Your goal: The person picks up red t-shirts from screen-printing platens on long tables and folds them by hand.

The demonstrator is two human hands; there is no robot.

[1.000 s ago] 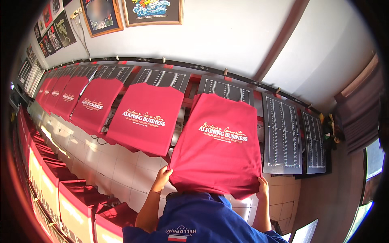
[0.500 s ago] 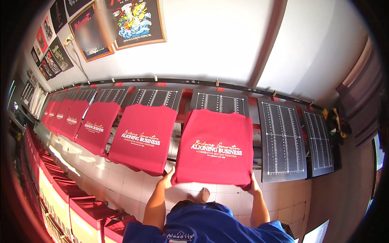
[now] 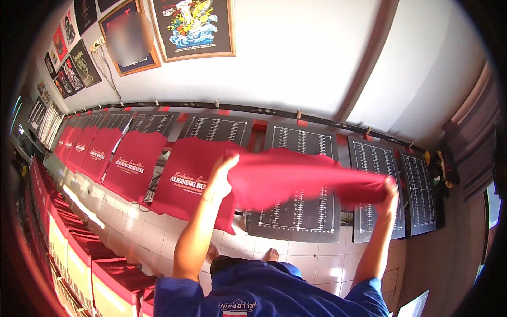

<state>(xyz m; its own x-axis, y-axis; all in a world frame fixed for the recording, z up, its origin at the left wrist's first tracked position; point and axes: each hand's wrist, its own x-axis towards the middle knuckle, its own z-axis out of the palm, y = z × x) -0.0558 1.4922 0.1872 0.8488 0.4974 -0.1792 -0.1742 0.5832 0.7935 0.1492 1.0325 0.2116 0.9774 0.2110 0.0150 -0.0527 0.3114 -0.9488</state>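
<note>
A red T-shirt (image 3: pixel 311 177), blurred by motion, is stretched between my two hands, its hem lifted and folded back. My left hand (image 3: pixel 222 177) grips the cloth at its left side, in front of the neighbouring shirt. At the right end my right hand (image 3: pixel 389 193) is closed on the other corner. Under the raised cloth shows a black printing board (image 3: pixel 296 219) with white ruled marks; the shirt's far part still lies over this board. A second red T-shirt (image 3: pixel 182 158) with white and gold lettering covers the board to the left, partly hidden by my left forearm.
More red printed shirts (image 3: pixel 134 158) lie on boards in a row running far left. Bare ruled boards (image 3: pixel 420 185) stand at the right. Red garments (image 3: pixel 113 272) hang on a rack at lower left. Framed prints (image 3: pixel 195 26) are on the wall; a pale tiled floor (image 3: pixel 311 264) lies below.
Both hands have risen from the board's near edge and moved apart, lifting the shirt's hem up and away. The board's ruled near part is now uncovered. The view has shifted slightly.
</note>
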